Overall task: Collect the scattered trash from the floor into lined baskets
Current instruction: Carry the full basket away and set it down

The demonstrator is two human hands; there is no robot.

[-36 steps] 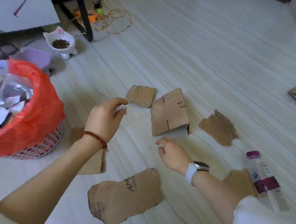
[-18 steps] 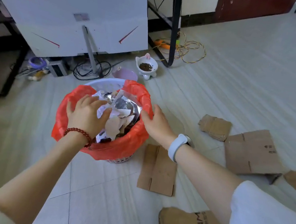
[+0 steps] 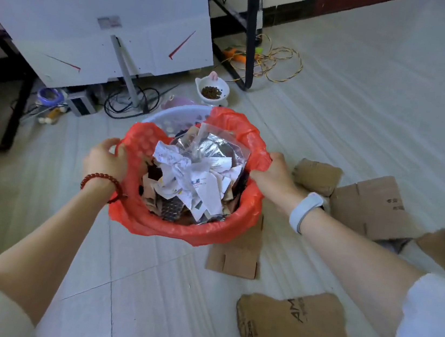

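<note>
My left hand (image 3: 105,160) has its grip closed on the left edge of the red plastic liner bag (image 3: 179,230), thumb and fingers curled over the bunched film, a red bead bracelet (image 3: 100,182) round that wrist. My right hand (image 3: 272,175) grips the liner's right edge the same way, fingers tucked into the folded plastic, with a pale grey smartwatch (image 3: 304,211) on the wrist. The liner sits in a lavender perforated plastic basket (image 3: 177,114) standing on the pale striped tile floor (image 3: 364,116); only the basket's far rim shows bare, the red film covering the rest. Inside, the basket is heaped with crumpled white paper scraps (image 3: 186,175), a silvery foil packet (image 3: 207,145) and small brown bits. Still on the floor to the right are brown cardboard pieces: a flat folded panel (image 3: 235,257) partly under the basket's near right side, a large torn piece with black lettering (image 3: 291,327) nearer me, a small crumpled piece (image 3: 316,175) just beside my right hand, and a printed box flap (image 3: 372,205) beyond it. Behind the basket stand a white cat-shaped bowl of brown kibble (image 3: 211,90), a tangle of yellow cord (image 3: 275,62) and a white board (image 3: 95,10) leaning over black cables.
</note>
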